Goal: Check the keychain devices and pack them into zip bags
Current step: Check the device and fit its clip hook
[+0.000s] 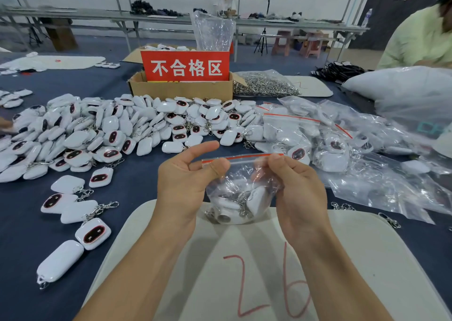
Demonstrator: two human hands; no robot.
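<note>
A clear zip bag [241, 188] with a red strip along its top hangs between my two hands above a white mat [354, 252]. Inside it lie several white keychain devices [256, 202] with metal clasps. My left hand [186, 183] pinches the bag's top left corner between thumb and fingers. My right hand [296, 191] pinches the top right end of the zip strip. A big heap of loose white keychain devices [117, 129], some showing dark oval faces, covers the blue table beyond my hands. A few more [80, 213] lie singly at the left.
A cardboard box with a red sign [186, 67] stands behind the heap. A bag of metal clasps [265, 84] lies right of it. Filled zip bags [318, 134] and empty ones [381, 193] pile at the right. Another person in a pale green top [415, 39] sits at the far right.
</note>
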